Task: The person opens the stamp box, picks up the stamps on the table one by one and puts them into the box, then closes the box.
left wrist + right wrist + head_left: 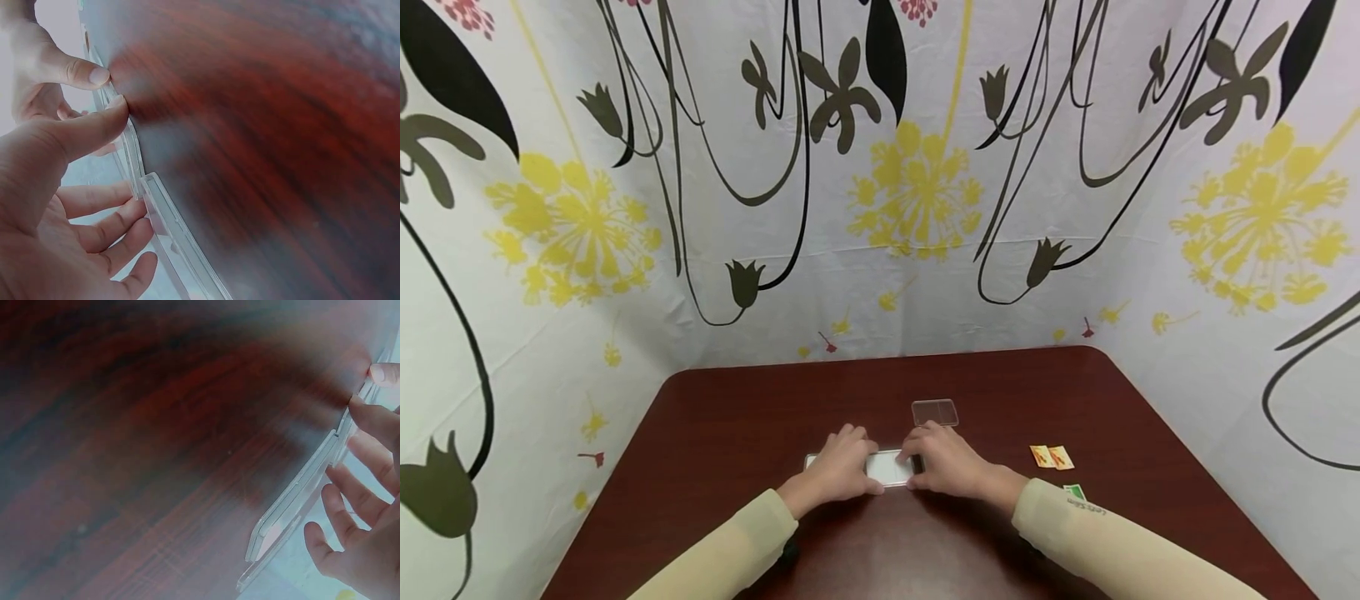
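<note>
A flat, clear plastic case (889, 468) with a whitish face lies on the dark red table, crosswise before me. Its left end pokes out past my left hand (841, 468). That hand holds it with the thumb at the near edge and the fingers at the far edge. My right hand (946, 463) grips the same piece from the other side in the same way. Both thumbs come close together on the near edge in the left wrist view, where a second clear strip (181, 240) runs alongside. Whether the pieces are joined I cannot tell.
Behind the right hand lies a clear rectangular lid-like piece (935, 412). Two small orange packets (1051, 457) are to the right, with a green one (1075, 492) partly covered by the right sleeve. Patterned cloth (895, 325) hangs beyond the table's back edge.
</note>
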`<action>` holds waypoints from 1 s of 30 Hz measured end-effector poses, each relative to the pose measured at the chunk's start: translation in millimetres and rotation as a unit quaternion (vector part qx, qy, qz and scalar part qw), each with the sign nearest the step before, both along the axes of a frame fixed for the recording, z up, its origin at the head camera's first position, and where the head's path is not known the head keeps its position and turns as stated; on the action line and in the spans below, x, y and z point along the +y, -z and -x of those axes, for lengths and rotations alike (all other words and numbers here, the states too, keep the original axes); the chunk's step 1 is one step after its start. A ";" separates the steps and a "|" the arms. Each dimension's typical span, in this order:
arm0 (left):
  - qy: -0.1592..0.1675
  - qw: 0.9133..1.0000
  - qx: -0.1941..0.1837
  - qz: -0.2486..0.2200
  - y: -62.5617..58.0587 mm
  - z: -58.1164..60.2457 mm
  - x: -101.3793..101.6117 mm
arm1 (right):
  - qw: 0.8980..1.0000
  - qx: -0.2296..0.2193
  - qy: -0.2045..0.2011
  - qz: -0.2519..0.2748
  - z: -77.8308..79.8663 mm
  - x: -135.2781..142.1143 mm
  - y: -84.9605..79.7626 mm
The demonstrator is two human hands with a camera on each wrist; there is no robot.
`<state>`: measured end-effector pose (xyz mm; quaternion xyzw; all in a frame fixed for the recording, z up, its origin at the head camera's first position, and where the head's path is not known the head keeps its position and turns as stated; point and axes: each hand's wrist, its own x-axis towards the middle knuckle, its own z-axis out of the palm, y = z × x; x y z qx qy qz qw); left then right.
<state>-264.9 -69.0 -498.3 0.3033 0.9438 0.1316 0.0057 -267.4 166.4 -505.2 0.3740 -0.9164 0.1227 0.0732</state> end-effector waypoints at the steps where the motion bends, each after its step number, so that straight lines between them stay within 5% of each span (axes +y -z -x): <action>1: -0.001 1.000 0.003 0.003 -0.1 -0.1 0.0 | 1.000 -0.001 0.001 0.001 -0.3 -0.8 -0.4; 30: 0.009 0.999 0.030 0.027 0.5 4.7 4.4 | 0.999 0.044 -0.003 0.019 -6.7 -3.3 4.0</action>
